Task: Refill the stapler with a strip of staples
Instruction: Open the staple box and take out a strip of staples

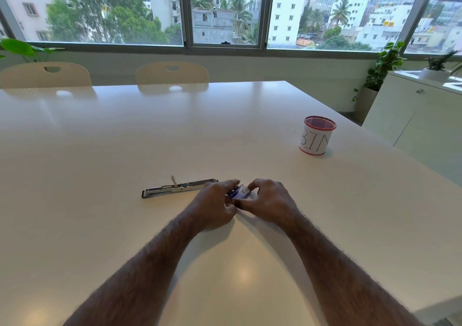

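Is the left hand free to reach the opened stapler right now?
Probably not yet: the left hand and right hand both grip the small staple box. The stapler lies close, unobstructed on the table.

Stapler [178, 187]: opened out flat and long on my desk [100, 138], metal channel facing up, black tip at its left end.
Staple box [239, 192]: small, blue and white, pinched between my left hand [215, 205] and right hand [271, 202], just right of the stapler.
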A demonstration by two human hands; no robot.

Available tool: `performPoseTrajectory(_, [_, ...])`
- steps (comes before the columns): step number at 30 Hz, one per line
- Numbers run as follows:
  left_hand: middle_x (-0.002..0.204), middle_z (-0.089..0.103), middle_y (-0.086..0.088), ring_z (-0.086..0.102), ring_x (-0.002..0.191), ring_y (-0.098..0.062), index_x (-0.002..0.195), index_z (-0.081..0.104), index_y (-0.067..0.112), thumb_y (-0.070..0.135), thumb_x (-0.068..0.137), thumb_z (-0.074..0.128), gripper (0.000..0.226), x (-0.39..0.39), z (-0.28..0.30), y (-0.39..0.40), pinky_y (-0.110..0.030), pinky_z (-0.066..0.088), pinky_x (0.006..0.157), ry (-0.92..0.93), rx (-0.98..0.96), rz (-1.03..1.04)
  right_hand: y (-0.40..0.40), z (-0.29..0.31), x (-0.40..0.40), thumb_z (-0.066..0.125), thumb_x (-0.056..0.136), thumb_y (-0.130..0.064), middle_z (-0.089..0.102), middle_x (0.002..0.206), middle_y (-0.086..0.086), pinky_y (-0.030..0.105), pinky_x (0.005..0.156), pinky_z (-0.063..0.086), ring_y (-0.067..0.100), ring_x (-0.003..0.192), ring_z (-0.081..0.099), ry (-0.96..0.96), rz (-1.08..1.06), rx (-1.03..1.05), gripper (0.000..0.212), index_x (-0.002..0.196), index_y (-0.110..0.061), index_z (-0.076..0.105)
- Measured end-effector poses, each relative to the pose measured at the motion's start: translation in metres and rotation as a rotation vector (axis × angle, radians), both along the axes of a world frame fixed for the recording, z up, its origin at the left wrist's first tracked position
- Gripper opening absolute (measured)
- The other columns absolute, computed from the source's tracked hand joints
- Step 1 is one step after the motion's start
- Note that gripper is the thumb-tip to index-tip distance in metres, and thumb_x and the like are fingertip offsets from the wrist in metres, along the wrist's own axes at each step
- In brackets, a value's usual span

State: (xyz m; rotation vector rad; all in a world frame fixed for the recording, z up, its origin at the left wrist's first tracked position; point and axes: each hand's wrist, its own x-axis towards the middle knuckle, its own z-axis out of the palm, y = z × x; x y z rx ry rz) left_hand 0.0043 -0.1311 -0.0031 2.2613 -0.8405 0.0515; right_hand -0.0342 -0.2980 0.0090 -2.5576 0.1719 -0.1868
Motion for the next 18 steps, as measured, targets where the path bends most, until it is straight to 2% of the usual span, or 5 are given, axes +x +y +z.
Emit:
performPoseTrajectory(3, [0.123,0.067,-0.002,0.064,0.1,-0.002,0.134,0.053,0.01,0.011,0.077,0.062,0.058,-0.002,0.0,0.0,-0.001,0.045,0.079,-0.025,-0.046,0.02,0.0,-0.001,0.0,0.068,0.06,-0.074,0.072,0.096,-0.004,0.025,0.059,0.048,0.01,0.078,0.062,-0.036,-0.021,-0.029,0.068,0.105,-0.023,0.068])
performPoseTrajectory(5, [0.109,0.073,-0.001,0.067,0.084,-0.002,0.123,0.063,0.012,0.007,0.075,0.058,0.049,-0.006,0.003,0.002,-0.015,0.055,0.076,-0.083,-0.128,0.081,-0.002,0.0,0.002,0.071,0.064,-0.067,0.073,0.097,-0.002,0.024,0.059,0.048,0.011,0.077,0.063,-0.061,-0.037,-0.036,0.063,0.106,-0.021,0.069])
performPoseTrajectory(10, [0.069,0.074,0.004,0.068,0.061,-0.009,0.085,0.075,0.016,0.012,0.074,0.043,0.034,-0.008,0.026,0.018,-0.021,0.055,0.063,-0.403,-0.384,0.398,-0.014,0.013,0.015,0.07,0.063,-0.063,0.071,0.078,-0.003,0.022,0.057,0.042,0.015,0.069,0.064,-0.121,-0.128,0.022,0.049,0.093,-0.024,0.073])
performPoseTrajectory(14, [0.068,0.072,-0.003,0.067,0.062,-0.022,0.08,0.074,0.013,0.008,0.074,0.043,0.031,-0.005,0.028,0.044,-0.03,0.053,0.061,-0.46,-0.423,0.627,-0.023,0.016,0.035,0.07,0.062,-0.06,0.068,0.073,-0.002,0.026,0.065,0.048,0.021,0.076,0.068,-0.12,-0.189,0.053,0.039,0.084,-0.027,0.074])
performPoseTrajectory(18, [0.084,0.074,-0.007,0.065,0.081,-0.03,0.092,0.072,0.011,0.002,0.073,0.053,0.029,0.006,0.019,0.077,-0.035,0.05,0.074,-0.401,-0.309,0.805,-0.026,0.012,0.059,0.067,0.063,-0.06,0.074,0.086,0.004,0.027,0.066,0.049,0.027,0.081,0.068,-0.075,-0.271,0.008,0.046,0.087,-0.022,0.076])
